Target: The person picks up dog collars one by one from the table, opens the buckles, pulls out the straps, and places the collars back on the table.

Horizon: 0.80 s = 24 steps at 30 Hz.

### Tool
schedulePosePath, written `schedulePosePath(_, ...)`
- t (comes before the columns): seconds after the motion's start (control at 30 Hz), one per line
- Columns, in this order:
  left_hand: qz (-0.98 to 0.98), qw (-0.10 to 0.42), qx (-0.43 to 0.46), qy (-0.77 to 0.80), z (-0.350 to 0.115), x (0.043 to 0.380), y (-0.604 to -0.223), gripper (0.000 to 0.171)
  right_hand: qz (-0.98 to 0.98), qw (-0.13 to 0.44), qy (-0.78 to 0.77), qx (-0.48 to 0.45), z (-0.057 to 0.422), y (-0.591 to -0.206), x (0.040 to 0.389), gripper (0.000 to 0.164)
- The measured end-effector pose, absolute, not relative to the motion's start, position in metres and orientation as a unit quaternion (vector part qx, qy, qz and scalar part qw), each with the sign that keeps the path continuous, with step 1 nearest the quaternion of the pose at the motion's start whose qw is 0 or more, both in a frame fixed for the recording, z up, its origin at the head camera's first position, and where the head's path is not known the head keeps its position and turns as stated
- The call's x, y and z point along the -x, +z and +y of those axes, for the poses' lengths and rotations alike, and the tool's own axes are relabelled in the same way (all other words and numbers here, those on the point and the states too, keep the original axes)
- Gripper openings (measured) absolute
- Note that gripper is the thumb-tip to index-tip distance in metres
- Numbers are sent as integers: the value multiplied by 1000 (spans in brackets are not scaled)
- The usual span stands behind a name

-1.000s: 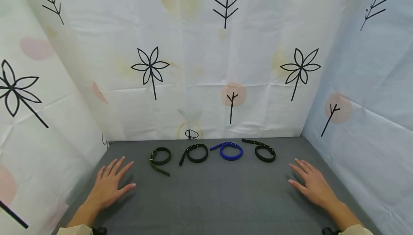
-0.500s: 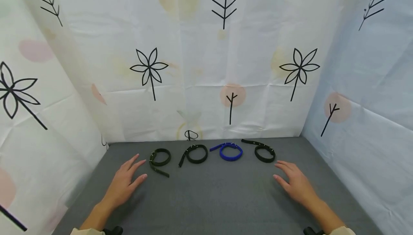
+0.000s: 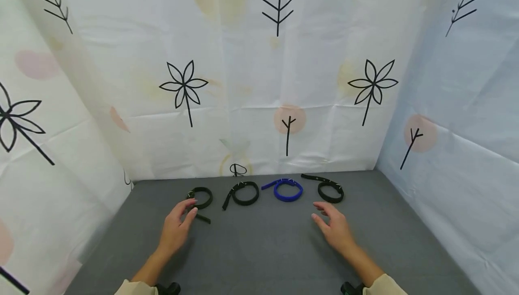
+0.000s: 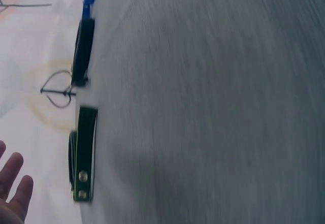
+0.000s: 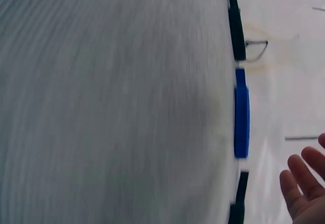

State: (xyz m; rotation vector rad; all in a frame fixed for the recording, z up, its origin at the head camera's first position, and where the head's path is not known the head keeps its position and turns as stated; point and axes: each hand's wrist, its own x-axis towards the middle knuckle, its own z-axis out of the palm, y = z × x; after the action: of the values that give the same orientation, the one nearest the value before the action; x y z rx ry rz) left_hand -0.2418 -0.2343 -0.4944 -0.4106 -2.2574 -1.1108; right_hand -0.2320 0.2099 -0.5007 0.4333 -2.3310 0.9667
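Several coiled, buckled collars lie in a row along the far part of the grey table. Leftmost is a dark green collar (image 3: 207,201), its tail pointing toward me. My left hand (image 3: 174,232) reaches over it; thumb and fingertips overlap its left side in the head view, fingers relaxed and apart. A darker collar (image 3: 253,199) lies beside it, then a blue collar (image 3: 289,198) and a black collar (image 3: 334,199). My right hand (image 3: 337,232) hovers just in front of the black collar, thumb and fingers parted, holding nothing. The left wrist view shows the green collar's metal studs (image 4: 83,176).
A grey cloth-covered table (image 3: 259,250) spans the foreground. White fabric printed with line-drawn plants (image 3: 243,83) closes off the back and both sides. A thin dark loop (image 3: 238,169) shows on the fabric near the table's back edge.
Both hands have moved inward from the table's sides. My left hand has come right to the green collar, and my right hand has moved left, in front of the black collar. The collars lie as before.
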Motion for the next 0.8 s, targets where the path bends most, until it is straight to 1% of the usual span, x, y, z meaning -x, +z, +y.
schedulePosePath(0.1, -838, 283, 137, -446, -222, 244, -498, 25, -867, 255, 407, -136, 194, -506, 233, 27)
schedulePosePath(0.27, -830, 252, 76, -492, -201, 252, -502, 28, -844, 177, 496, -101, 163, -511, 241, 23)
schedulePosePath(0.4, -830, 233, 47, -505, -184, 258, -506, 28, -842, 134, 514, -87, 140, -516, 249, 23)
schedulePosePath(0.6, -832, 234, 41, -501, -164, 270, -512, 29, -841, 105, 524, -83, 112, -520, 264, 23)
schedulePosePath(0.8, -836, 219, 17, -503, -152, 282, -515, 31, -835, 89, 540, -66, 89, -518, 281, 25)
